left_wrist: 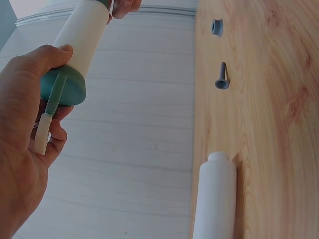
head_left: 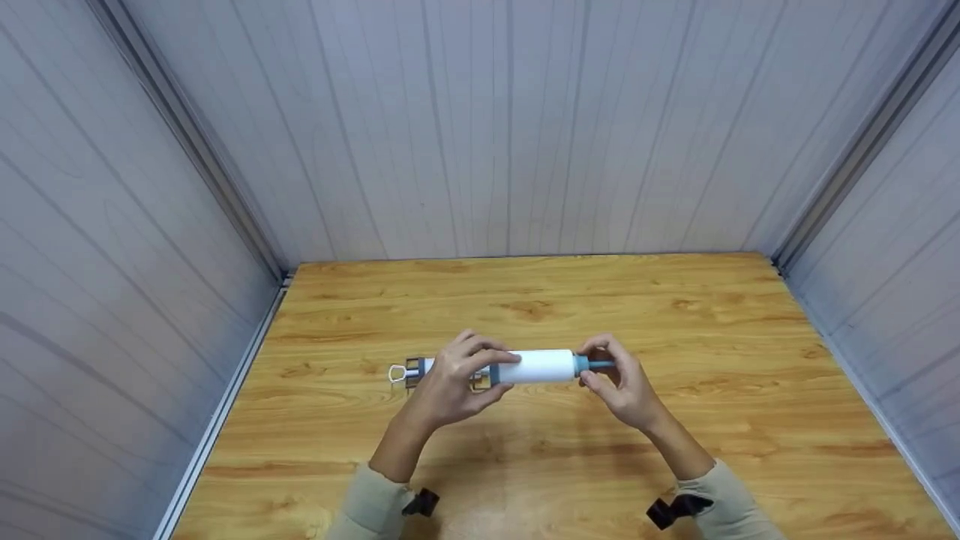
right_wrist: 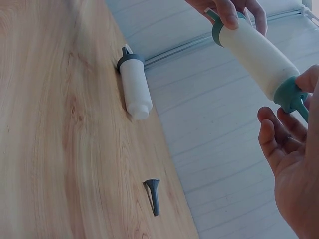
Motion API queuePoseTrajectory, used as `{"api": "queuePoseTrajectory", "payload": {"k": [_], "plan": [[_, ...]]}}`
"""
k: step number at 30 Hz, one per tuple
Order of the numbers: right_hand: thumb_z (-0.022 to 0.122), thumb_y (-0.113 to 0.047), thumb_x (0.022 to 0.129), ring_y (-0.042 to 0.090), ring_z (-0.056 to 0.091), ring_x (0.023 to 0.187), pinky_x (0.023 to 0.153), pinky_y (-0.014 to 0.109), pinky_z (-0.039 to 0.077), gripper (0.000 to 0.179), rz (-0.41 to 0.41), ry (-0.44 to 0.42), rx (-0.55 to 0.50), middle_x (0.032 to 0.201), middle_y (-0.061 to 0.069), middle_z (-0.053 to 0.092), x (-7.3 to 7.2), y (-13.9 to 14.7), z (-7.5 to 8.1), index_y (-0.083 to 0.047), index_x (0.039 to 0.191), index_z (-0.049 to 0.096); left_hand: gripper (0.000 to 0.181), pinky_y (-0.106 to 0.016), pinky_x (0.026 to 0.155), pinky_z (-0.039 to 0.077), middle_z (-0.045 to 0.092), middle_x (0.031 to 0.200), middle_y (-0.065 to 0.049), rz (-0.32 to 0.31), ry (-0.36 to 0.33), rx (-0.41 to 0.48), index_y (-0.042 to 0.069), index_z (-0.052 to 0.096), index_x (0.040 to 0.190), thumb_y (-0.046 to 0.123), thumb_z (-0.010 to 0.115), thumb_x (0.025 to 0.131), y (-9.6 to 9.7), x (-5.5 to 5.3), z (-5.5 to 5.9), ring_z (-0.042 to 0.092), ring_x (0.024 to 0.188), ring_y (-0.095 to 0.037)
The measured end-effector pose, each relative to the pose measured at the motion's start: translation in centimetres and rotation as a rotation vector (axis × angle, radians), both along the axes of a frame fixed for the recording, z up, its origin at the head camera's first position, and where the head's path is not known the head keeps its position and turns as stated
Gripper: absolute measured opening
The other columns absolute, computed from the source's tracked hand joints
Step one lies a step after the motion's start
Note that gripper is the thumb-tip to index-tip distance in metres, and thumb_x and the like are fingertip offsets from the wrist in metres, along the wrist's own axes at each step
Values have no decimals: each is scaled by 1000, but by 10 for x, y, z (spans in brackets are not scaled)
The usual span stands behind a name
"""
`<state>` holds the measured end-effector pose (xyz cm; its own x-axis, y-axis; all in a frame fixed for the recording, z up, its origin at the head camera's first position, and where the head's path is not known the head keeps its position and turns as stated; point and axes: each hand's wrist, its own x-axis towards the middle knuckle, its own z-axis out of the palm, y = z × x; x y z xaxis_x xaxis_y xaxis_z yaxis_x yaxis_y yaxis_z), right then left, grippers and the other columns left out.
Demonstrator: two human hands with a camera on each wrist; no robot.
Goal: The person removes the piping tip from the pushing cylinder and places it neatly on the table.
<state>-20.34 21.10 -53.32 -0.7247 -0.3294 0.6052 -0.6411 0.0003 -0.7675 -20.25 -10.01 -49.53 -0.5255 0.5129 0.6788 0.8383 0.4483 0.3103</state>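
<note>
A white tube point(head_left: 541, 366) with teal ends lies level between the two hands, above the table. My left hand point(head_left: 456, 379) grips the end with a teal cap point(left_wrist: 75, 89) and a loop handle point(left_wrist: 56, 97), its thumb on the white wall. At the opposite end, my right hand point(head_left: 621, 386) pinches the teal collar point(right_wrist: 288, 94); a slim teal nozzle point(head_left: 601, 364) runs out from it toward the palm. On the table lies a similar white tube point(right_wrist: 134, 84) with a dark grey cap, partly hidden behind my left hand in the head view.
A grey cone-shaped nozzle point(left_wrist: 222, 79) and a small grey collar point(left_wrist: 217, 28) lie on the wood table point(head_left: 525, 307), in line with the second tube's neck. Pale panel walls point(head_left: 480, 150) enclose the table at the back and both sides.
</note>
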Motion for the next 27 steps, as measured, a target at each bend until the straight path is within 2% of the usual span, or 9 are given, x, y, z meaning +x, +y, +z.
{"api": "queuePoseTrajectory", "payload": {"k": [6, 13, 22, 27], "plan": [[54, 20, 100, 4, 71, 93, 77, 21, 63, 27, -4, -30, 14, 120, -11, 67, 0, 0, 1, 15, 127, 56, 38, -38, 87, 69, 81, 123, -8, 3, -3, 1, 16, 83, 124, 16, 97, 89, -1, 0, 1, 74, 111, -27], [50, 15, 108, 7, 68, 83, 72, 19, 61, 20, -55, -68, 40, 112, -13, 68, 1, -2, 4, 12, 125, 60, 38, -38, 87, 68, 82, 123, -7, -2, 14, 8, 17, 83, 125, 14, 96, 89, 0, -1, 2, 73, 109, -26], [53, 15, 107, 10, 68, 82, 72, 18, 61, 18, -60, -78, 39, 110, -13, 68, 1, -3, 5, 12, 123, 61, 38, -38, 87, 69, 82, 122, -7, -4, 10, 3, 16, 83, 125, 16, 97, 89, -1, -2, 2, 74, 110, -26], [55, 16, 105, 4, 68, 87, 74, 18, 61, 20, -52, -71, 39, 113, -14, 68, 1, -3, 4, 12, 123, 60, 37, -37, 87, 69, 82, 121, -6, -5, 5, -2, 16, 83, 124, 16, 97, 89, -1, -2, 2, 74, 110, -26]]}}
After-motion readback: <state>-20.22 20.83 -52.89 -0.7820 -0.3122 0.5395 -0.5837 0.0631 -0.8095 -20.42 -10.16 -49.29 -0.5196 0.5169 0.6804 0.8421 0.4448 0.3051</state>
